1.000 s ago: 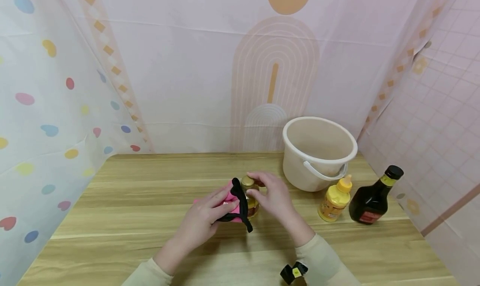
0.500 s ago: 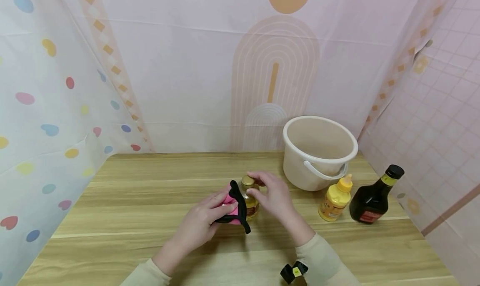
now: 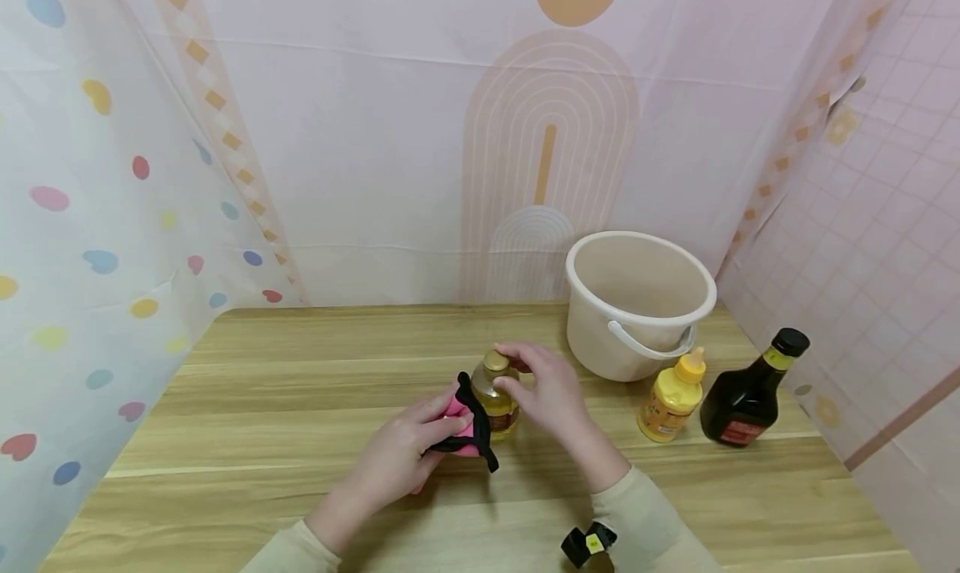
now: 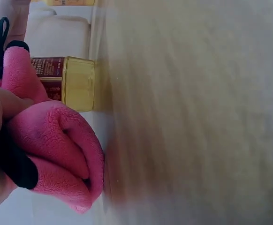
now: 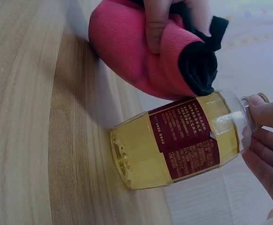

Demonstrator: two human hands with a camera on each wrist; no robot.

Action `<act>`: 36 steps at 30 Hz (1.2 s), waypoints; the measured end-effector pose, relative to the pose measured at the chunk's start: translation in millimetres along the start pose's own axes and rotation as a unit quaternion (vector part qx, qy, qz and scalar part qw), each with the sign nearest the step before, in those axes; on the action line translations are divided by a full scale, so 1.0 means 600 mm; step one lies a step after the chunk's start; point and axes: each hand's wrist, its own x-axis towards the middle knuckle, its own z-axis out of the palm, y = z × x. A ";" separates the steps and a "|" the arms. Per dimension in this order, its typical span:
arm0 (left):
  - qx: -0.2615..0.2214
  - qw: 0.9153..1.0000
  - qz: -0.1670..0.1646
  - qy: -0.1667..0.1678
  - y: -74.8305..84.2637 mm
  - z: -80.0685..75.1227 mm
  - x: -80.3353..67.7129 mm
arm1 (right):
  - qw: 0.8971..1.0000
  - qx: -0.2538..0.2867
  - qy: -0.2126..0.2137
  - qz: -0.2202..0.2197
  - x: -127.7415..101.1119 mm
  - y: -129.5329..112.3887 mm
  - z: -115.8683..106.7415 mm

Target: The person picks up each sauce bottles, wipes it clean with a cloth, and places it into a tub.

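My left hand [image 3: 401,452] grips a bunched pink cloth [image 5: 127,47] with black edging and a hanging loop. The cloth lies against the left side of a clear bottle [image 3: 497,398] of yellow liquid, overlapping part of it in the head view. In the right wrist view the bottle's dark red label [image 5: 185,138] shows with pale print. My right hand [image 3: 547,394] pinches the bottle's neck just under its gold cap [image 3: 496,360], thumb on the near side. The bottle stands on the wooden table, its base [image 4: 82,84] visible in the left wrist view.
To the right stand a yellow squeeze bottle [image 3: 670,402] with a pointed tip and a dark sauce bottle [image 3: 741,406] with a black cap. Behind them is a cream bucket [image 3: 606,339] with its handle down. Patterned curtains [image 3: 375,181] bound the table [image 3: 300,364] at back and sides.
My left hand and the cloth have drifted left and slightly towards me, so more of the bottle shows. My right hand stays at the neck.
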 end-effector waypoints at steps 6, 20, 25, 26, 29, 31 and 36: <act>0.002 1.000 -0.010 -0.006 -0.002 0.002 -0.001 | 1.000 0.001 -0.002 0.001 0.001 0.000 -0.002; 0.016 0.996 -0.044 -0.070 0.003 0.003 -0.006 | 1.000 -0.006 -0.009 0.003 0.001 0.000 -0.001; 0.026 0.995 -0.054 -0.085 0.002 0.008 -0.010 | 1.000 -0.008 -0.012 0.001 0.001 0.000 0.002; 0.026 0.995 -0.053 -0.084 0.002 0.008 -0.010 | 1.000 -0.007 -0.011 0.001 0.001 0.001 0.002; 0.030 0.995 -0.052 -0.085 0.003 0.009 -0.009 | 1.000 -0.008 -0.012 0.002 0.002 0.001 0.002; 0.033 0.994 -0.055 -0.090 0.004 0.010 -0.008 | 1.000 -0.009 -0.012 0.003 0.001 0.001 0.002; 0.047 0.990 -0.073 -0.108 0.010 0.011 -0.004 | 1.000 -0.007 -0.010 0.008 0.001 0.001 -0.001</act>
